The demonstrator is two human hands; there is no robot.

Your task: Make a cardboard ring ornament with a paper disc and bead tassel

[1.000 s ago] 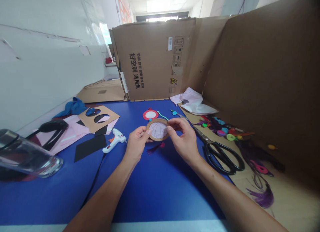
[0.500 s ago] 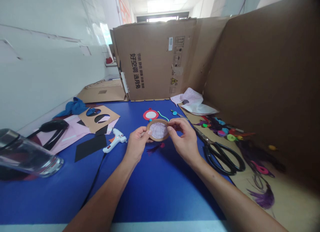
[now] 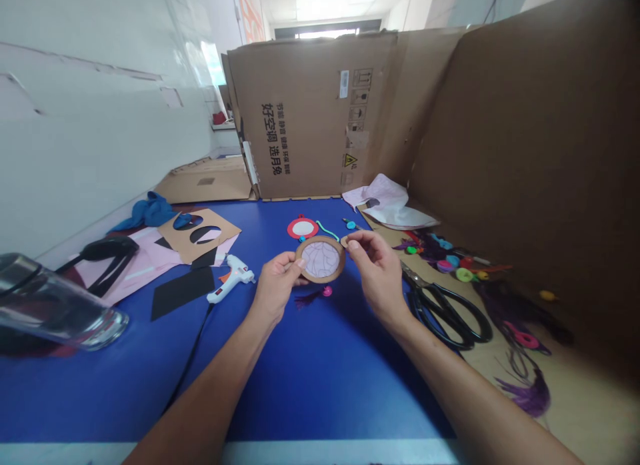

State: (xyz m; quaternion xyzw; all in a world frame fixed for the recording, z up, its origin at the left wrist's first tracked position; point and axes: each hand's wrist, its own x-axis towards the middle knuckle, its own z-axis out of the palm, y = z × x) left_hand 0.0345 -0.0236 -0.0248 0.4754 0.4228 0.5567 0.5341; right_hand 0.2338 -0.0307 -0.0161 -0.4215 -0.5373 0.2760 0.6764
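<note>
Holding: two bare hands, one disc [image 3: 321, 259] between them, at the centre of the clock used below, 12 straight ahead
Left hand [image 3: 274, 281]: narrow grip, thumb on the disc's face, pinching its rim at 9 o'clock; the fingers beneath are mostly hidden
Right hand [image 3: 379, 271]: thumb and forefinger pinched on one small brown tab [image 3: 345, 241], just beside the rim at 2; whether it joins the disc, I cannot tell
Disc: brown rim, pale lined face, above the blue table [image 3: 305, 371]
Red ring [image 3: 291, 229]: one, at 11, white centre
Green strip [image 3: 327, 230]: one, at 12, near end close to the tab
Pink bead [image 3: 327, 291]: one, at 6, beside one dark tassel [image 3: 309, 298], blurred
Glue gun [image 3: 231, 279]: one, white, at 9, its cord cut off from sight by the left forearm
Cardboard [image 3: 193, 250]: one piece, two holes, between 9 and 10, over black and pink sheets partly hidden
Bottle [image 3: 60, 308]: one, clear, toward 9, cut off by the picture's edge
Scissors [image 3: 450, 311]: one pair, black handles, between 3 and 4
Beads [image 3: 463, 275]: several colours, at 3, overlapping, too jumbled to count
Box wall [image 3: 310, 118]: at 12, brown, printed
</note>
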